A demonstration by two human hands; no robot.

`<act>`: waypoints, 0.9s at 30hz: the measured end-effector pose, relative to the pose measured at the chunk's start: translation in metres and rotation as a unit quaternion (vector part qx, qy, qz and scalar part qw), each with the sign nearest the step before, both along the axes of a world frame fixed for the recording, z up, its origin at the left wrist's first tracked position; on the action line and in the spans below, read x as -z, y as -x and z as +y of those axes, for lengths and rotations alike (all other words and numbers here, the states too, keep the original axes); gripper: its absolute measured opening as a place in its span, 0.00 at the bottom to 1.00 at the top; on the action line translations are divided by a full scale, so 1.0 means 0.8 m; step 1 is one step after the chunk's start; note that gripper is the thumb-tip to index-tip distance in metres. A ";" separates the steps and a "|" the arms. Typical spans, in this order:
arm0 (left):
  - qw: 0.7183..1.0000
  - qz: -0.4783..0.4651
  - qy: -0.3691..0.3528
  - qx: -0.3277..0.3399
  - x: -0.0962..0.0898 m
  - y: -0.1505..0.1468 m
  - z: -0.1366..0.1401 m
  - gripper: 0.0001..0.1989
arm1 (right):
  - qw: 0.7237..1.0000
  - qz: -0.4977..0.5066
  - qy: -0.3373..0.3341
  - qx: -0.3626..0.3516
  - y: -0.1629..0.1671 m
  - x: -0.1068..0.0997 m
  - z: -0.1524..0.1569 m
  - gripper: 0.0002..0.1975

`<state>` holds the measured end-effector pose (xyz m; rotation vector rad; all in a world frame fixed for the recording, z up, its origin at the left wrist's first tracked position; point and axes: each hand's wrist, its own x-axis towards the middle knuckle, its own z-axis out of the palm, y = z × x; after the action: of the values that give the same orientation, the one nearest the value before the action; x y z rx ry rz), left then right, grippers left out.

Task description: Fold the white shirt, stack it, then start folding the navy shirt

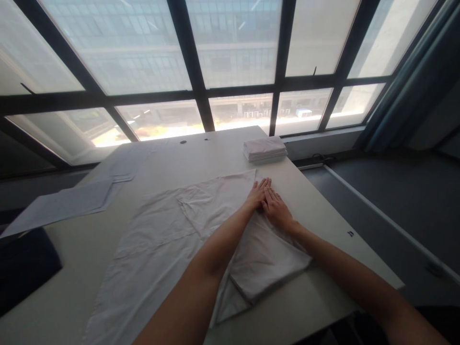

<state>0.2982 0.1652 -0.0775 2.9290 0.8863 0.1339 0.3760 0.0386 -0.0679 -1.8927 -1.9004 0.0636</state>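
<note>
A large white cloth (158,239) lies spread over the white table, wrinkled on its left part and folded over in layers at its right end. My left hand (257,193) rests flat on the cloth's far right edge, fingers stretched out. Right beside it, my right hand (276,207) presses flat on the same folded part, its fingertips touching or overlapping the left hand. Neither hand grips the fabric. Both forearms cross the near side of the cloth and hide some of its folds.
A stack of folded white cloths (265,147) sits at the table's far right edge. Sheets of paper (72,200) lie at the left, near a dark object (28,268). Tall windows (233,48) stand behind the table (323,230); a curtain (406,91) hangs at right.
</note>
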 end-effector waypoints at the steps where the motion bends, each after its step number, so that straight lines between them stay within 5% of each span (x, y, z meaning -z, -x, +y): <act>1: 1.000 0.000 0.003 0.000 -0.001 0.000 -0.001 0.33 | 1.000 -0.008 0.001 0.000 -0.002 0.003 -0.005 0.35; 14: 0.985 -0.126 -0.034 -0.117 -0.017 -0.003 -0.021 0.30 | 0.995 -0.085 0.051 0.030 -0.009 0.018 -0.028 0.41; 21: 0.994 -0.102 0.046 -0.009 -0.028 0.023 -0.028 0.30 | 0.992 -0.098 0.075 0.002 -0.012 0.013 -0.029 0.37; 27: 0.988 -0.032 0.108 0.110 -0.029 0.109 -0.065 0.32 | 0.992 -0.106 0.067 -0.009 -0.015 0.015 -0.030 0.35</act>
<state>0.2114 0.1131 -0.0540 2.7772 0.5276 0.1095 0.3877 0.0149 -0.0798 -2.0395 -2.1005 -0.0043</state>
